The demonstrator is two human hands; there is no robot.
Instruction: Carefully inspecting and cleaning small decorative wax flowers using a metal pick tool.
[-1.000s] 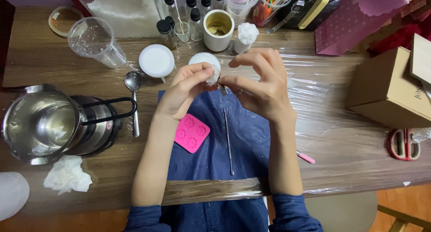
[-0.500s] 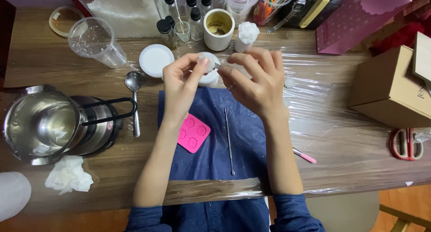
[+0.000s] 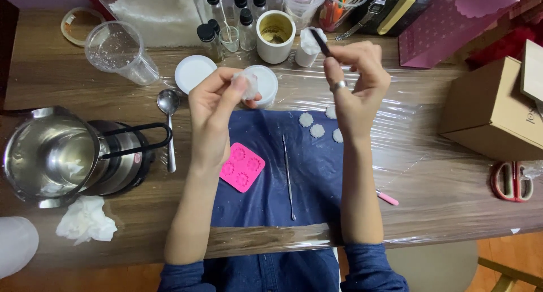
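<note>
My left hand (image 3: 218,108) pinches a small white wad, like tissue or cotton (image 3: 248,85), raised above the table, just in front of an open white jar (image 3: 263,84). My right hand (image 3: 356,80), with a ring on one finger, grips a thin dark tool (image 3: 320,42) whose tip points up and left. Several small white flower-shaped pieces (image 3: 317,127) lie on the dark blue cloth (image 3: 283,179) below my right hand. A pink flower mould (image 3: 242,167) and a thin metal pick (image 3: 288,176) rest on the cloth between my forearms.
A metal pot on a black heater (image 3: 68,153) stands at left, with a spoon (image 3: 168,125), a white lid (image 3: 195,72) and a clear measuring cup (image 3: 121,52). Small bottles and a white cup (image 3: 275,35) line the back. A cardboard box (image 3: 492,114) and red scissors (image 3: 512,182) are at right.
My hands have come apart: the right hand moved right and up with the dark tool, uncovering the white flower pieces; the left hand stays by the jar with the white wad.
</note>
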